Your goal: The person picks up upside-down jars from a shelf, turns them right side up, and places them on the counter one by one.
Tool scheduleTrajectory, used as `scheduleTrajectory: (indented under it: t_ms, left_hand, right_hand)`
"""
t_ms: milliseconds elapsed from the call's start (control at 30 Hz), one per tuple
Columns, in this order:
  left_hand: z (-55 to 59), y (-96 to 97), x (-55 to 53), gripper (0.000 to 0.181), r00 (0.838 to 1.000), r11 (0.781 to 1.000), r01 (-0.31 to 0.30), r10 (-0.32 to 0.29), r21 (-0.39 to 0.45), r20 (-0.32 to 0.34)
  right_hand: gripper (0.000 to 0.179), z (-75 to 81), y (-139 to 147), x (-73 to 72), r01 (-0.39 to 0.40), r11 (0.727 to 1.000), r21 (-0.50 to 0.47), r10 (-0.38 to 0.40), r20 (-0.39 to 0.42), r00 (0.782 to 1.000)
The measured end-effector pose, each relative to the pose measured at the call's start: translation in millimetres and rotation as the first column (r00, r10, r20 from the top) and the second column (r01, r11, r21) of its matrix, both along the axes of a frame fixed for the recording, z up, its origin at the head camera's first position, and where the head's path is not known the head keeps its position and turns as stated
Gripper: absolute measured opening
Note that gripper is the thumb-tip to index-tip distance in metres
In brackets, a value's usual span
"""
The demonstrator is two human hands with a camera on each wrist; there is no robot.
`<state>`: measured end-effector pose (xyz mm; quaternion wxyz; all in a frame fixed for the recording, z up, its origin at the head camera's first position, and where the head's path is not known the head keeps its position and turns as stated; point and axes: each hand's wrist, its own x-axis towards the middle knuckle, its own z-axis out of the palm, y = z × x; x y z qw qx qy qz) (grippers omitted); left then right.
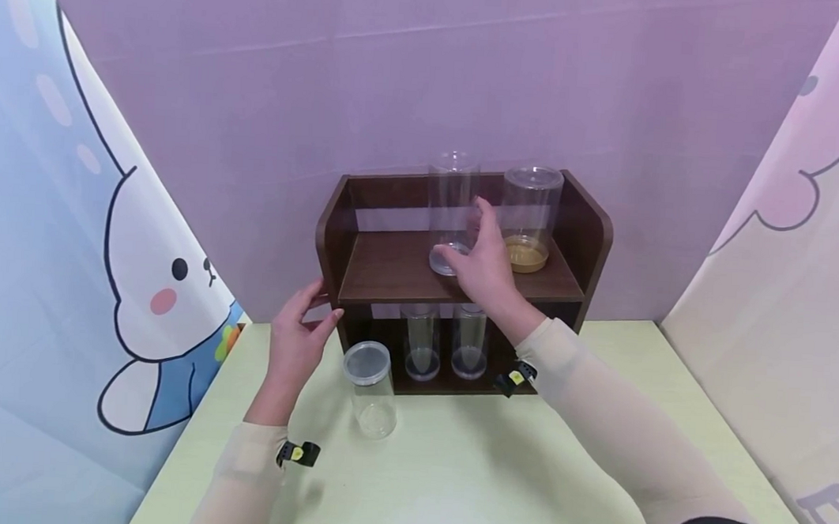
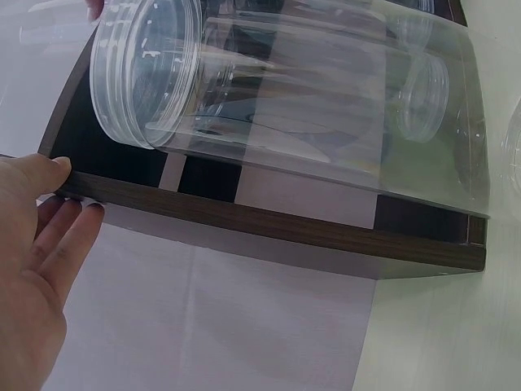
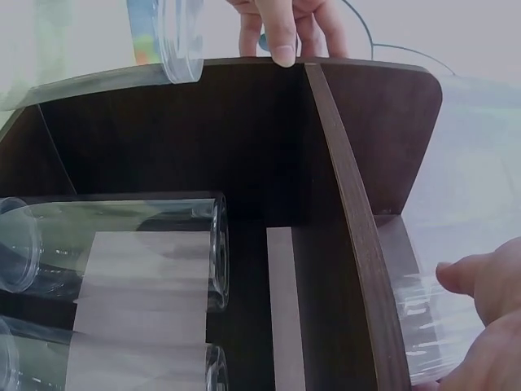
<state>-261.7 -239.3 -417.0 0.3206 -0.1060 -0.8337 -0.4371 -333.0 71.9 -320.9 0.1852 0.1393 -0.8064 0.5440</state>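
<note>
My left hand [image 1: 297, 343] holds the left side panel of a dark brown two-tier shelf [image 1: 385, 268], its thumb on the front edge and its fingers against the outer face. On the upper tier, a tall clear jar [image 1: 446, 196] stands upright towards the middle. Around its lower right side, my right hand [image 1: 490, 270] has the thumb in front by the base and a finger raised along the side. To the right of that hand is a wider clear jar [image 1: 533, 193] with a tan base. The right wrist view shows the thumb [image 3: 464, 275] beside the clear plastic.
Two slim clear jars [image 1: 422, 345] [image 1: 469, 344] stand on the lower tier. A clear jar with a grey lid [image 1: 367, 364] stands on the pale table [image 1: 451, 477], in front of the shelf's left corner. Behind the shelf hangs a purple cloth [image 1: 328, 107]; printed curtains flank both sides.
</note>
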Motion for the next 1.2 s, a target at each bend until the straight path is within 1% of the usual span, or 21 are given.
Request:
scheduleTrajectory:
  t_ms: [200, 400, 533, 733, 967, 1200]
  left_hand:
    - [-0.2, -1.8, -1.1, 0.062, 1.000, 1.000, -0.005, 0.005, -0.005, -0.003]
    - [-0.3, -2.1, -2.8, 0.060, 1.000, 1.000, 0.016, -0.016, 0.004, -0.025]
    - [0.2, -2.0, -4.0, 0.059, 0.999, 1.000, 0.023, -0.022, 0.008, -0.038]
    - [-0.4, -1.4, -3.8, 0.059, 0.999, 1.000, 0.013, -0.013, 0.002, -0.039]
    - [-1.3, -0.2, -2.7, 0.059, 0.999, 1.000, 0.000, 0.000, -0.001, -0.040]
    - [-1.8, 2.0, -1.2, 0.059, 0.999, 1.000, 0.006, -0.006, 0.003, -0.036]
  right_hand:
    - [0.100, 0.6, 5, 10.5, -0.079, 0.997, -0.019, 0.078, -0.020, 0.997]
    - [0.099, -1.4, 15, 24.8, -0.143, 0.989, -0.034, 0.143, -0.020, 0.990]
    - [0.099, -3.3, 22, 34.0, -0.162, 0.987, -0.010, 0.161, -0.055, 0.985]
    - [0.097, -8.2, 32, 49.9, -0.180, 0.983, 0.024, 0.182, -0.111, 0.977]
    - [0.093, -13.1, 41, 66.9, -0.200, 0.979, 0.042, 0.204, -0.138, 0.969]
    - [0.095, -21.5, 50, 84.6, -0.219, 0.974, 0.060, 0.225, -0.139, 0.964]
